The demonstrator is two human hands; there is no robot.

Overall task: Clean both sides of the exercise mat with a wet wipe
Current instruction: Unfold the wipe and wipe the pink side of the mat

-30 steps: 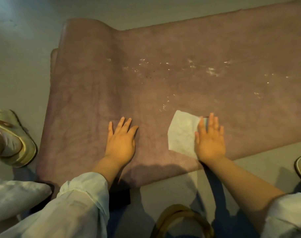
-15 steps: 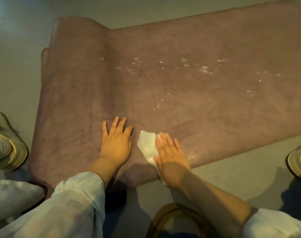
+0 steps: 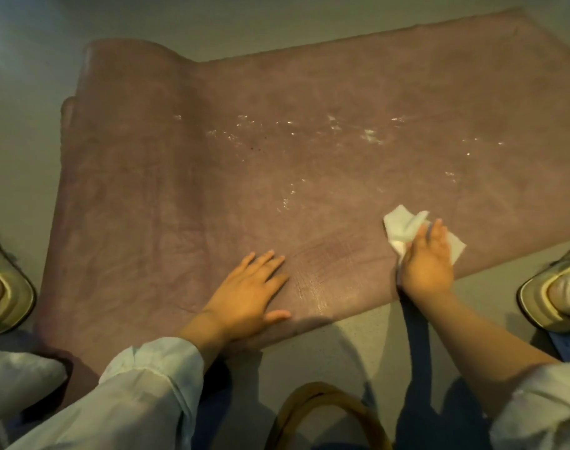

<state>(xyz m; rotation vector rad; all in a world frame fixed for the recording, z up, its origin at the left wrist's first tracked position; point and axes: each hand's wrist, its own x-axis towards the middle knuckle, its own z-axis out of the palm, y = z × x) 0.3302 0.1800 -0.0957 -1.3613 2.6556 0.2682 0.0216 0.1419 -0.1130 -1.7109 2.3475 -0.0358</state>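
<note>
On the floor (image 3: 374, 339) lies the exercise mat (image 3: 277, 177); at five o'clock the right hand (image 3: 426, 264) presses the wet wipe (image 3: 402, 230) flat-fingered, left hand (image 3: 244, 293) spread flat at six.

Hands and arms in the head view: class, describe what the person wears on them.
The left arm has a loose, pale whitish sleeve bunched at the wrist. The right arm is bare to a pushed-up pale sleeve. No gloves, rings or watch show on either hand.

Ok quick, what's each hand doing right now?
Left hand: open, flat on the exercise mat.
Right hand: open, pressing the wet wipe on it.
</note>
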